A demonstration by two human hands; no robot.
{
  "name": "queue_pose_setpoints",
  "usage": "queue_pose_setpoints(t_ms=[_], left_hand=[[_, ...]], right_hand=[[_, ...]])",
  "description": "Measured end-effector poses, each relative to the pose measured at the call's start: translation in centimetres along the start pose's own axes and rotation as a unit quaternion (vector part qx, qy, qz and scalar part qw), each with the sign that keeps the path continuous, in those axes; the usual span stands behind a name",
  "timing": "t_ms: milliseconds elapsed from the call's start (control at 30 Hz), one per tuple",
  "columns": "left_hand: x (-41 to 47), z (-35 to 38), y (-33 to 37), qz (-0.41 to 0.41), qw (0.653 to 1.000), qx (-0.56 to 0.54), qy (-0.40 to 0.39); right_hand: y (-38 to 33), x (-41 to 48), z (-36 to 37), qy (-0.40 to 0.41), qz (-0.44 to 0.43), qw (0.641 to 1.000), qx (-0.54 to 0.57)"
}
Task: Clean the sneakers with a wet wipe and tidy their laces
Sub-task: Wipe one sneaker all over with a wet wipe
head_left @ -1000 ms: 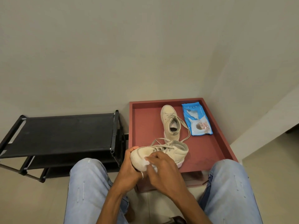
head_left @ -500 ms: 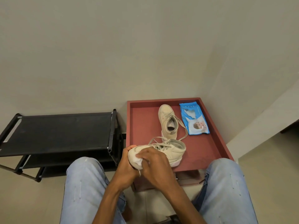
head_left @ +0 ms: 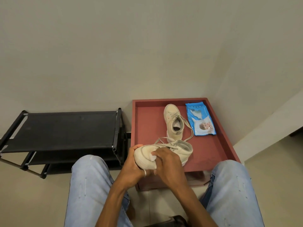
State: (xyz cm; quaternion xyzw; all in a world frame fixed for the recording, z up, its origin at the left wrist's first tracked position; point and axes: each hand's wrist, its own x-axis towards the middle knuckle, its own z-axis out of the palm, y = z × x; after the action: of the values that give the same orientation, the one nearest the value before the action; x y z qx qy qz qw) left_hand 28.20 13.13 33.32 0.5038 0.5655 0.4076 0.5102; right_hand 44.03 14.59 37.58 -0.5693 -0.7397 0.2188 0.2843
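Cream on red: toe to the left, heel to the right

One cream lace-up sneaker point(head_left: 178, 149) is held low over the near edge of the red rectangular tray point(head_left: 133, 122). It lies crosswise to the person, with the toe to their left and the heel collar to their right. The left hand point(head_left: 131, 163) cups the toe from outside, fingers wrapped round it. The right hand point(head_left: 168, 163) lies over the near flank, fingers curled onto a white wet wipe point(head_left: 153, 157) and pressing it against the toe panel; only a scrap of the wipe shows.

The rest of that flank runs rightward from the wipe along the shoe's long axis. The right hand looks best placed to travel it while the left steadies.

The shoe's loose laces point(head_left: 162, 138) trail toward the far side. Just beyond it stands the second cream sneaker point(head_left: 173, 123), upright in the tray with its toe toward the wall. A blue wipe packet point(head_left: 200, 119) lies just beside that shoe on the right, nearer the right hand. A black fabric shoe rack point(head_left: 65, 130) sits left of the tray.
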Motion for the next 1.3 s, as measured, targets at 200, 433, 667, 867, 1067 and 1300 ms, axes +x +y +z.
queue_pose_setpoints(t_ms=[200,433,667,867,1067,1300], left_hand=[[-0.1,0.1,0.4,0.006,1.000,0.004,-0.004],[0.3,0.1,0.0,0.003,1.000,-0.012,0.005],[0.1,0.3,0.4,0.013,1.000,-0.008,0.025],[-0.6,0.6,2.2,-0.077,0.993,0.060,0.068],[0.2,-0.1,0.2,-0.019,0.999,-0.021,0.024],[0.9,0.6,-0.1,-0.006,0.993,0.071,0.094]], right_hand=[[-0.7,0.3,0.3,-0.021,0.008,0.997,-0.070],[-2.2,2.3,1.8,0.026,0.061,0.995,-0.074],[-3.8,2.1,1.3,-0.001,-0.048,0.998,-0.032],[-3.7,2.5,4.3,-0.029,0.034,0.992,-0.121],[-1.9,-3.6,4.3,-0.044,-0.061,0.988,-0.137],[-3.3,0.2,1.8,-0.043,-0.102,0.993,-0.050]])
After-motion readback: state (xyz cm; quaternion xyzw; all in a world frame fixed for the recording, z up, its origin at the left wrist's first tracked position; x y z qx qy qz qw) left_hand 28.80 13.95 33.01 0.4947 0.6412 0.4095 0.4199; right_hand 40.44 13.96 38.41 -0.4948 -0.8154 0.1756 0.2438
